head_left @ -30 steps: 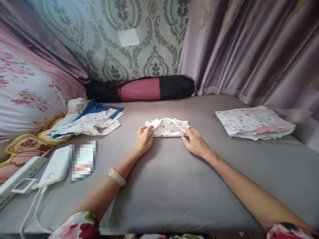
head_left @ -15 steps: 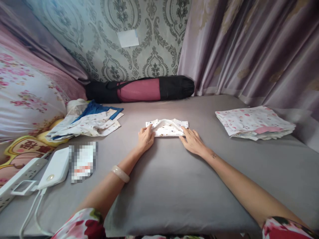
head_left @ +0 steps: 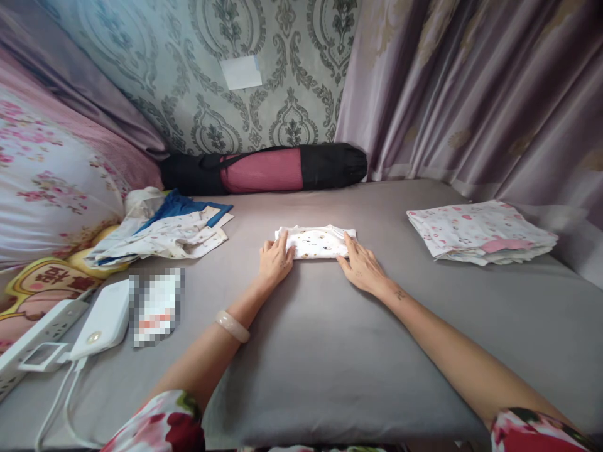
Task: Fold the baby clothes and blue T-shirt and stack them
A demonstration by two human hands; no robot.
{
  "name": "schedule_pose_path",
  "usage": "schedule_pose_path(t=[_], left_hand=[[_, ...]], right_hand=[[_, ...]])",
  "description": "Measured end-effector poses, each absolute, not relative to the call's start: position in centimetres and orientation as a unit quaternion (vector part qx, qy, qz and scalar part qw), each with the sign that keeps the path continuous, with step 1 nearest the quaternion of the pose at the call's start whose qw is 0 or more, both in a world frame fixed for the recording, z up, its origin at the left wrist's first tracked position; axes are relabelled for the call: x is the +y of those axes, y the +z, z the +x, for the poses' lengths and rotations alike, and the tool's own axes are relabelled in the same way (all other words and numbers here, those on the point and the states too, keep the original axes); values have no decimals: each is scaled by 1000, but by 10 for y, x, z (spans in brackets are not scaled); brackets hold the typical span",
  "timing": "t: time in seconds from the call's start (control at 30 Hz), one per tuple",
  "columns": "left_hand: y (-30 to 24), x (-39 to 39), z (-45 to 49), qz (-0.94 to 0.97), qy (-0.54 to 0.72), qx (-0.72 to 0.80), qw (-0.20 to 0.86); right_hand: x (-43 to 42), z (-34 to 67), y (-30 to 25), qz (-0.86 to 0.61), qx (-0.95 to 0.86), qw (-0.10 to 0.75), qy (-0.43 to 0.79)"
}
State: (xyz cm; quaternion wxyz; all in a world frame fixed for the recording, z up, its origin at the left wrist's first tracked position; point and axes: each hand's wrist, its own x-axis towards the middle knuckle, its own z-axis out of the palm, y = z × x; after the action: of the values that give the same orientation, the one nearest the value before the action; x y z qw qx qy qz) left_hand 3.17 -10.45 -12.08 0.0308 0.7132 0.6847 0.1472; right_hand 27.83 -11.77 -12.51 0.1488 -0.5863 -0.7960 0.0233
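Observation:
A small folded piece of white printed clothing (head_left: 315, 243) lies in the middle of the grey bed sheet, its upper layer nearly flat. Over its left end rests my left hand (head_left: 276, 258), fingers stretched onto the cloth and the thumb by the near edge. My right hand (head_left: 362, 263) lies on the right end in the same way, index finger extended and thumb apart from it. Neither hand visibly grips the cloth. What lies under the fingertips is hidden.
A folded stack of printed cloth (head_left: 480, 232) lies to the right. Loose clothes (head_left: 164, 229) are heaped on the left. Nearer are a white power bank (head_left: 103, 320) with cables and a power strip (head_left: 35, 339). A black and pink long bag (head_left: 264, 169) lies along the wall.
The raised, gaping upper layer of the folded clothing has come down and now lies flatter. Both hands have stayed at its two ends, shifting only slightly.

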Motion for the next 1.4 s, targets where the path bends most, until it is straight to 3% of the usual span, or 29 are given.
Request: schedule_pose_path(t=[0.5, 0.9, 1.4], left_hand=[[-117, -100, 33, 697, 171, 696, 29], [-114, -71, 82, 723, 224, 650, 76], [-130, -71, 74, 739, 133, 660, 21]], right_hand=[[-117, 264, -103, -629, -775, 60, -19], [-74, 213, -104, -549, -820, 151, 63], [-69, 212, -129, -576, -806, 117, 75]])
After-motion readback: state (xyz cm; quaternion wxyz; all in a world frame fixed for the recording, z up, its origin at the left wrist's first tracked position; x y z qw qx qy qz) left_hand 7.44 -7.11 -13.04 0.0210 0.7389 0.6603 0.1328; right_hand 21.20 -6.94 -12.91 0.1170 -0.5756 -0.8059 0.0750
